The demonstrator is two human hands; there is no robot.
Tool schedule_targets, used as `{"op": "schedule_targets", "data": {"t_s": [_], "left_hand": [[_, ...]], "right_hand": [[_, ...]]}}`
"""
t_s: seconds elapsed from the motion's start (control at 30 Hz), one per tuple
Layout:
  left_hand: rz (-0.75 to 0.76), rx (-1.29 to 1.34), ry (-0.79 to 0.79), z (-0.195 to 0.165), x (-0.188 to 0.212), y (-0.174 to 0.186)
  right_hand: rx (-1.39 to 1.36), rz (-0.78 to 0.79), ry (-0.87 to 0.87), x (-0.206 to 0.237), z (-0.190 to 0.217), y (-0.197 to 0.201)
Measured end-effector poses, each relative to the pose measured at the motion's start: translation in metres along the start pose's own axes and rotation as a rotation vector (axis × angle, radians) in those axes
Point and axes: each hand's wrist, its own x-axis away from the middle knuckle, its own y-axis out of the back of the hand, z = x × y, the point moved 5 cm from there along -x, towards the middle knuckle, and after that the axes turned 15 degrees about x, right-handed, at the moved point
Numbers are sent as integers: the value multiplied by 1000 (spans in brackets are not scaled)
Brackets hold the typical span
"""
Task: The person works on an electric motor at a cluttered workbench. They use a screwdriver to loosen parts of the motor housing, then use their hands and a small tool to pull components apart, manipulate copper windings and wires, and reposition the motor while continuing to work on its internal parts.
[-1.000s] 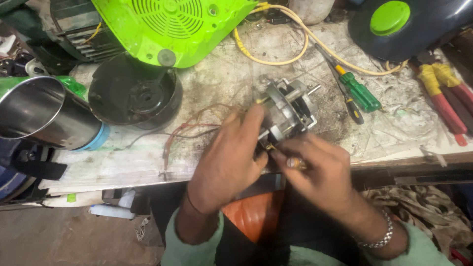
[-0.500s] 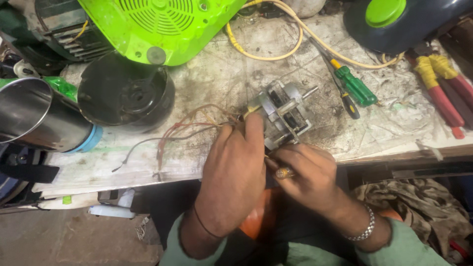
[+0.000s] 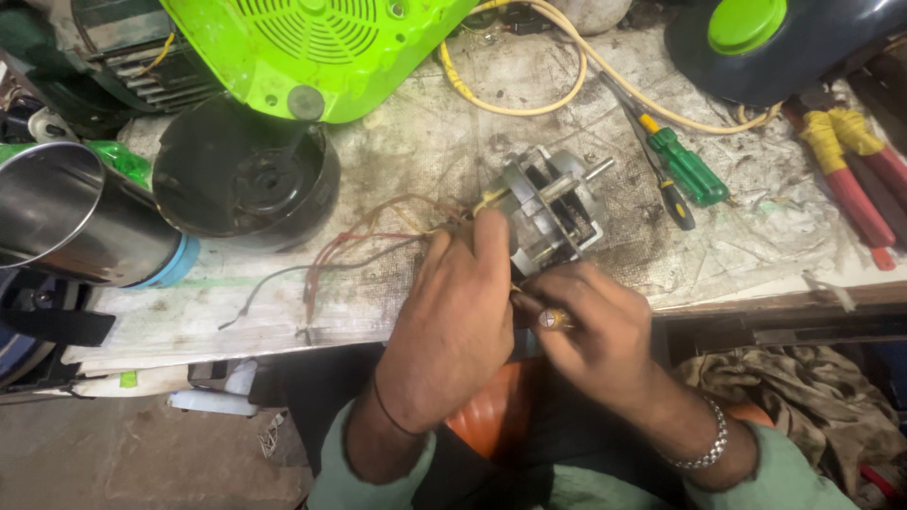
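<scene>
The scuffed, pale tabletop [image 3: 397, 151] carried everything, and the small grey electric motor [image 3: 548, 208] lying near its front edge serves here as the landmark. Beyond the motor and to its left, a bright green vented housing [image 3: 312, 47] leaned over the far part of the tabletop, with a round black cup-shaped part [image 3: 241, 179] just beneath it, left of the motor. Further left still, a shiny steel jar [image 3: 66, 217] lay tipped on its side. Beyond the motor to the right sat a dark blue casing with a green round cap [image 3: 746, 24]. A yellow cable [image 3: 529, 99] looped across the tabletop behind the motor. Right of the motor lay a green-handled screwdriver [image 3: 685, 165], and well to the right of that, pliers with red and yellow handles [image 3: 850, 170]. Thin red and brown wires [image 3: 350, 250] trailed from the motor toward the left. The left hand [image 3: 458, 331] rested at the motor's near left side, its fingers curled closed against the casing and the wire ends. The right hand [image 3: 595, 335] sat just below the motor, its grip pinched together on a thin tool [image 3: 529, 302] whose tip met the motor's underside; what kind of tool it was could not be told.
</scene>
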Motion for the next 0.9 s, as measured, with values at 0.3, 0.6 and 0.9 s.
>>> {"op": "schedule_targets", "data": {"t_s": [0.3, 0.6, 0.9], "left_hand": [[-20, 141, 24, 3, -3, 10], [2, 160, 27, 9, -9, 7], [-43, 293, 42, 12, -9, 16]], "right_hand": [[-53, 24, 19, -4, 0, -1], [31, 19, -57, -8, 6, 3], [18, 59, -181, -3, 11, 1]]}}
